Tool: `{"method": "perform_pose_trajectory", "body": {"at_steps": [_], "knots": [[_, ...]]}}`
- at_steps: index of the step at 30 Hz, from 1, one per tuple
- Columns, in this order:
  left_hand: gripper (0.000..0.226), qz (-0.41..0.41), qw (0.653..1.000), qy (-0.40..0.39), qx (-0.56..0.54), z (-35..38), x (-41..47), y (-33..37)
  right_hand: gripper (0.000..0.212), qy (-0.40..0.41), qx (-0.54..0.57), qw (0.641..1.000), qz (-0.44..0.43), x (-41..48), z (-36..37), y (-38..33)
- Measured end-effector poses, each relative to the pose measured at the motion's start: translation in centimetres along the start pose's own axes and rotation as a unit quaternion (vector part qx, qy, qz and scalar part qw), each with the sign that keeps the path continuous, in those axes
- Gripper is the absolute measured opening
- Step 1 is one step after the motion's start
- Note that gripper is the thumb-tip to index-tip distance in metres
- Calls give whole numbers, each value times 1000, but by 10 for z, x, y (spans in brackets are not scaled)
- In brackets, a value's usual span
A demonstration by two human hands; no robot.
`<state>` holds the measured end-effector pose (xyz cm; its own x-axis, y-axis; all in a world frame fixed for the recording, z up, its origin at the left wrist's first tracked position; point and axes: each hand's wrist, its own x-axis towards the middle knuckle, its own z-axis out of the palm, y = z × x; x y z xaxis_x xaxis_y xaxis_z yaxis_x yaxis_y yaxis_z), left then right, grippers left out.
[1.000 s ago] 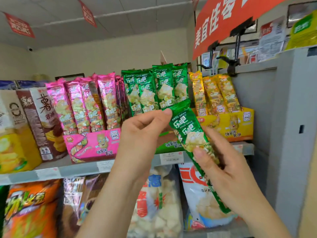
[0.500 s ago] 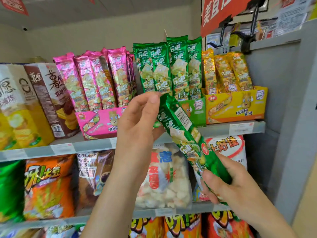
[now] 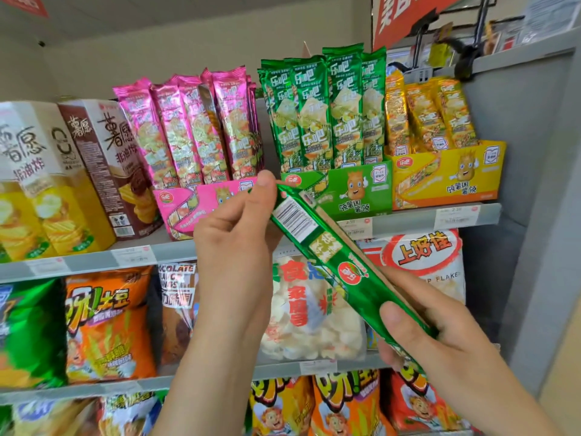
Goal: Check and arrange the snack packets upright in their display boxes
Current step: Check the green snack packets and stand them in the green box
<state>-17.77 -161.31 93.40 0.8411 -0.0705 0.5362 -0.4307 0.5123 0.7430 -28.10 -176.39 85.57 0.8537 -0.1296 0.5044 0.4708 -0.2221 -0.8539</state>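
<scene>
The left hand (image 3: 232, 237) pinches the upper end of one green snack packet (image 3: 333, 256) betw. thumb and fingers. The right hand (image 3: 440, 338) grips the lower end, with the thumb on the front and the fingers curled behind. The packet is in the air, tilted from upper left to lower right, with its barcode side to the camera. Its top end is just in front of the green display box (image 3: 355, 190), not inside it.

In this box the other green packets (image 3: 323, 111) stand upright, close together. On the left is the pink display box (image 3: 201, 209) w/ pink packets (image 3: 195, 130), which lean a little to the left. On the right is the yellow display box (image 3: 449, 174) w/ yellow packets (image 3: 427, 118). All 3 boxes stand on the same grey shelf (image 3: 94, 261).
</scene>
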Motion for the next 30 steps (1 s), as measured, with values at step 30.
{"method": "perform_pose_trajectory", "body": {"at_steps": [30], "knots": [[15,-63,994,-72,-48,-10,-19,-35,56,-8,174,978,117,11,22,14]]}}
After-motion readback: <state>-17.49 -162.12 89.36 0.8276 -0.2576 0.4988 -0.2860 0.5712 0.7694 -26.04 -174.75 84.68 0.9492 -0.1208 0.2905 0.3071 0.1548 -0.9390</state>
